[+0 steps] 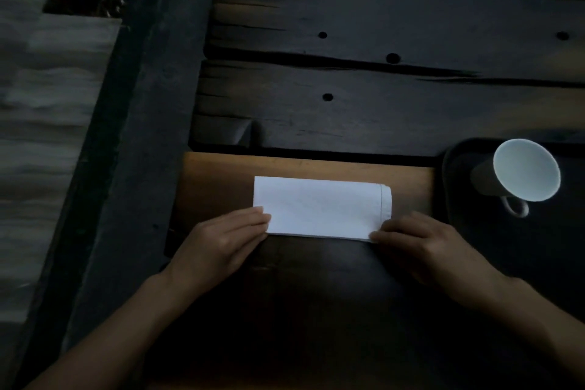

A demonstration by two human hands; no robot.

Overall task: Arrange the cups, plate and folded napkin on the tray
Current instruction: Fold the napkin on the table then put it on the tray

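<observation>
A folded white napkin (323, 207) lies at centre frame on the wooden desk (348, 104), its lower corners pinched by the left hand (221, 242) and right hand (418, 244), palms down; lifted unevenly, the fold may spring open short of the dark tray (456, 199) at right, where a white cup (519, 172) stands.

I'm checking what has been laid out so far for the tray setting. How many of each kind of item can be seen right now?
Cups: 1, the white cup, standing on the tray
Napkins: 1, the folded napkin, on the table beside the tray
Trays: 1, the dark tray
Plates: 0 in view
Total: 3
</observation>
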